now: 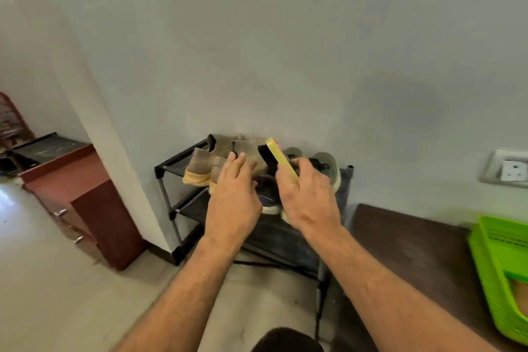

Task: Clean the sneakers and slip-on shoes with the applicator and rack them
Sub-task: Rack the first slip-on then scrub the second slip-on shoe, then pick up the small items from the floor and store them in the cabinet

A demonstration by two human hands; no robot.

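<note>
Landmark: the black tube-frame shoe rack [171, 168] against the pale wall.

Far left of the rack stands a reddish-brown wooden cabinet [94, 208] with small metal handles, on a glossy light floor.

On the rack's top tier, left end, sit the tan suede-like slip-on shoes [205, 163], soft-walled with yellowish soles, side by side and touching.

My left hand [233, 203] lies palm-down on the nearer slip-on, fingers loosely spread and flat; it grips nothing that I can see.

My right hand [308, 197], just right of the left, is closed around the applicator [275, 156]: a flat yellow rectangular body with a dark pad on its left face, tilted up and leftward, its pad close to the slip-on. I cannot tell whether it touches.

Beneath and behind my hands lie a dark sneaker and pale grey-green sneakers [328, 164] at the rack's right end, partly hidden by my right hand.

Right of the rack: a dark brown flat board [414, 251], a bright green perforated plastic basket [497, 266], and above it a white wall socket [514, 170].
</note>
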